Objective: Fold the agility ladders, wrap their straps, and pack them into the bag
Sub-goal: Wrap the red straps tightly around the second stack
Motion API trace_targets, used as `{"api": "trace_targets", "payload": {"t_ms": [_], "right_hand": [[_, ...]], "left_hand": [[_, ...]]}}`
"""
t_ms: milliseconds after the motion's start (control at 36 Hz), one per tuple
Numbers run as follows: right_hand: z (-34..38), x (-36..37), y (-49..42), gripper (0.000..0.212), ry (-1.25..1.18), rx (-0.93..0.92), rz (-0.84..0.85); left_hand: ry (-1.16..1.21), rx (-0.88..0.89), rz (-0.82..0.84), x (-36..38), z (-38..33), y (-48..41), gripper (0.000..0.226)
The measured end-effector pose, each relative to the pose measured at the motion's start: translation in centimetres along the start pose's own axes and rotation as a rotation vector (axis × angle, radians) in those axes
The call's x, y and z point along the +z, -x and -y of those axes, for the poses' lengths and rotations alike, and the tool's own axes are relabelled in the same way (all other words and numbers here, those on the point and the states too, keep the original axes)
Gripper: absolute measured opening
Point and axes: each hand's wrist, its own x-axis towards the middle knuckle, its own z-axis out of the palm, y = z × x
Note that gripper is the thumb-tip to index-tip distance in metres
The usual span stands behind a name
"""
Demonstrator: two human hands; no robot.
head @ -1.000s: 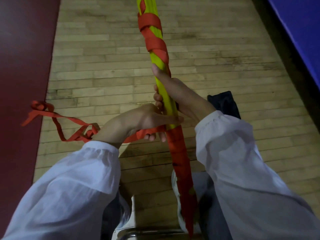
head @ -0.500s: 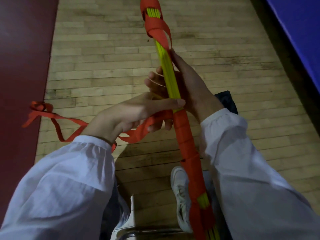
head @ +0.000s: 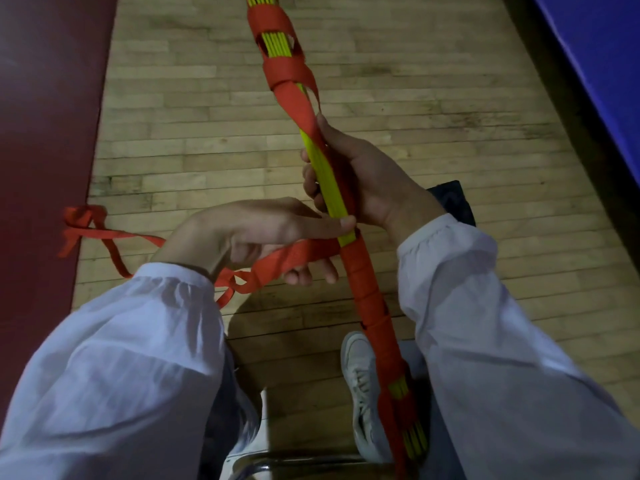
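2 hands barely shifted: right hand [head: 375, 178] grips ladder bundle [head: 327, 181], left hand [head: 242, 230] holds strap [head: 298, 258] taut.

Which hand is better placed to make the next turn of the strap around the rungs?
Probably left. The left hand holds the loose strap just where the wrapping ends; the right hand grips the rungs above and steadies them.

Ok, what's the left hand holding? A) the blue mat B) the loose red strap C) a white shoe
B: the left hand has its fingers curled round the red strap, right beside the yellow ladder bundle that the right hand grips.
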Motion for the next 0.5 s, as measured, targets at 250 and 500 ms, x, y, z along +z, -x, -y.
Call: {"api": "trace_targets", "payload": {"t_ms": [250, 500], "right_hand": [[-0.55, 0.4, -0.63, 0.044, 0.23, -0.062, -0.048], [-0.89, 0.43, -0.54, 0.032, 0.329, -0.196, -0.177]], "left_hand": [[-0.007, -0.036, -0.034, -0.3, 0.09, -0.29, 0.022], [-0.128, -0.03, -0.094, -0.59, 0.68, -0.81, 0.011]]}}
